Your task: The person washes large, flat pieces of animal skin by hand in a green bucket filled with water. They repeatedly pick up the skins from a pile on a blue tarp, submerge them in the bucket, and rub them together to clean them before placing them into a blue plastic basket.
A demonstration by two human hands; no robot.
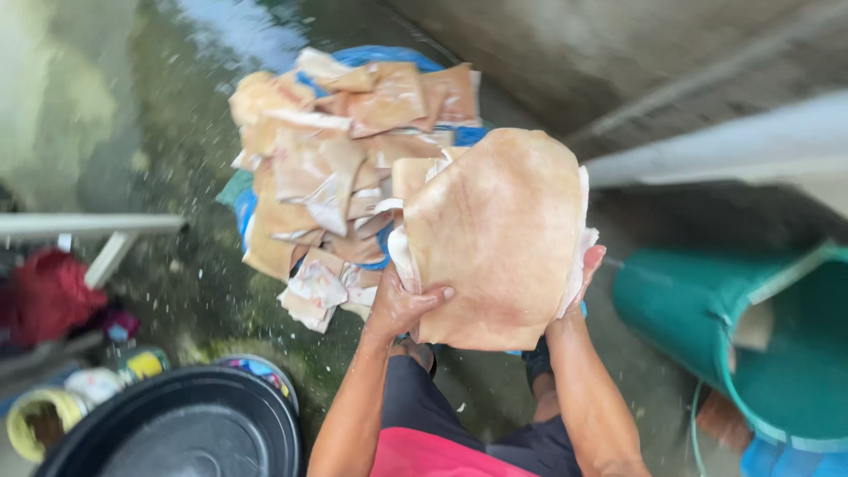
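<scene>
- Plainly, one large tan sheet of raw skin [499, 234] is held up in front of the person, at about 1 o'clock from the body.
- At its 8 o'clock edge, the left hand [402, 305] has its fingers [433, 296] curled tight over the rim.
- At the 4 o'clock edge, the right hand [585, 269] grips too, though most of its fingers are hidden behind the sheet.
- Sorting looks well along, I judge: a pile of similar pieces [340, 168] lies on blue sheeting [384, 55] at 11 o'clock, too overlapped to count, certainly over ten.
- One green tub [707, 309] sits at 3 o'clock and one black basin [177, 428] at 8 o'clock.
</scene>
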